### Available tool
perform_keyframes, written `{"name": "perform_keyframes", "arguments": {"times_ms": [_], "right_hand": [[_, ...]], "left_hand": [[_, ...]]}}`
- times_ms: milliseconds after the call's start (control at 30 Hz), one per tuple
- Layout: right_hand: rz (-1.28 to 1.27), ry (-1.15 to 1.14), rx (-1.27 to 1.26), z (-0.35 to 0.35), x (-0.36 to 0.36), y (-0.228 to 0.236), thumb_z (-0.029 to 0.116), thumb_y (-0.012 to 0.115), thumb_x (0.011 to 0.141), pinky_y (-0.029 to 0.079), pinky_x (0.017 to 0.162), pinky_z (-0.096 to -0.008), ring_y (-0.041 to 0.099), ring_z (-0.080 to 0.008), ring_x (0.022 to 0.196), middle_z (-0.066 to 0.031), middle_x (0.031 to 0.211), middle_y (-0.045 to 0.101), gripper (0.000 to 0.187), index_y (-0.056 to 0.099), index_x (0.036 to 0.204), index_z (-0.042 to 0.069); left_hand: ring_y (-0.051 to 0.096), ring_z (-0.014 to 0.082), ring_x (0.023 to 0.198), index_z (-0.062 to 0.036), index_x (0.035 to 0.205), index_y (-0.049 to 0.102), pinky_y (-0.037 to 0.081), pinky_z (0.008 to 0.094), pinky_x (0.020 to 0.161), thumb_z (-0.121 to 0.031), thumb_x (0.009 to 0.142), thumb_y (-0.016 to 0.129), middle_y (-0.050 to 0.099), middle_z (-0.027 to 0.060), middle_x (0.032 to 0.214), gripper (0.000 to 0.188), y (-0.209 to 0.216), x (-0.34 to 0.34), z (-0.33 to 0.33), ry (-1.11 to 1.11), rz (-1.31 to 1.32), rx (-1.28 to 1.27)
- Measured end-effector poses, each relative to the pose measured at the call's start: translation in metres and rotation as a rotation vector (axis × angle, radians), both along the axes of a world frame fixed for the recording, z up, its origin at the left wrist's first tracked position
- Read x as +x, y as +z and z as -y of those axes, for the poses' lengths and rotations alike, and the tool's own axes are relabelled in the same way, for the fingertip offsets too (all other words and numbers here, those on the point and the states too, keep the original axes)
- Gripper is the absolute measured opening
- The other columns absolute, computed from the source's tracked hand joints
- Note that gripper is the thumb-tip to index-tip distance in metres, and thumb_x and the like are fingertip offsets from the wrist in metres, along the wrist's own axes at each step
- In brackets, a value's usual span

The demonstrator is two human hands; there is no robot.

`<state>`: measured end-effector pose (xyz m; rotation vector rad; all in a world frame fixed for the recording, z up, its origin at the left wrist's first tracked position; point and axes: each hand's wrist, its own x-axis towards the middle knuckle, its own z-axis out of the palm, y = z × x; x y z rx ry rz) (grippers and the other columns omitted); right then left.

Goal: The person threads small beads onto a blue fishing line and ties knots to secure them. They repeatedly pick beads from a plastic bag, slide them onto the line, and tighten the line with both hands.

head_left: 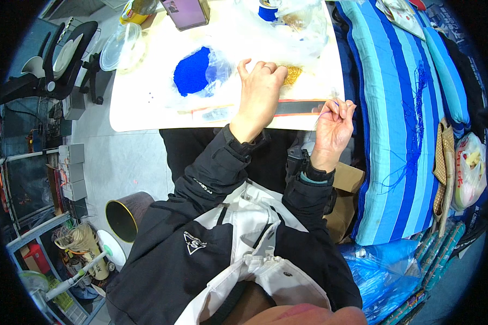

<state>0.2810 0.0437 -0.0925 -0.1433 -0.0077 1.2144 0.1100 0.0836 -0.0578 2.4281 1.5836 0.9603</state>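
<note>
My left hand (259,93) is over the white table (141,103), back of the hand up, with a ring on one finger. Most of its fingers curl down and inward beside a small heap of gold beads (293,75); their tips are hidden, so what they hold cannot be made out. One finger at its left stands bent, apart from the rest. At the table's front right edge my right hand (335,130) is turned palm up, its fingers closed on a thin blue thread (323,114). Left of my left hand, bright blue beads (192,72) lie on clear plastic.
A phone (188,13), a clear plastic tub (120,47) and a blue spool (267,13) among clear bags are at the back. To the right, blue strands (416,119) lie on a striped blue cushion (382,162). A dark bin (129,215) stands on the floor at left.
</note>
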Motion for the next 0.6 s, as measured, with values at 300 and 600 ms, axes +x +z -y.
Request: {"name": "perform_keyframes", "arguments": {"times_ms": [300, 600], "right_hand": [[0.013, 0.001, -0.01, 0.001, -0.003, 0.001, 0.017, 0.053, 0.098, 0.033, 0.06, -0.0244, 0.031, -0.0097, 0.059, 0.0014, 0.065, 0.033, 0.023, 0.042, 0.079, 0.009], [0.052, 0.026, 0.01, 0.005, -0.003, 0.007, 0.017, 0.051, 0.099, 0.033, 0.06, -0.0246, 0.031, -0.01, 0.059, 0.0012, 0.065, 0.032, 0.023, 0.042, 0.08, 0.008]], "left_hand": [[0.059, 0.0239, 0.103, -0.0085, 0.099, 0.065, 0.029, 0.0488, 0.1, -0.007, 0.076, 0.06, 0.064, 0.0068, 0.101, 0.023, -0.004, 0.022, 0.0, -0.259, 0.122, 0.13], [0.059, 0.0227, 0.096, -0.0093, 0.087, 0.063, 0.034, 0.0444, 0.097, -0.011, 0.079, 0.057, 0.061, 0.0067, 0.092, 0.01, -0.001, 0.031, 0.002, -0.303, 0.108, 0.09]]}}
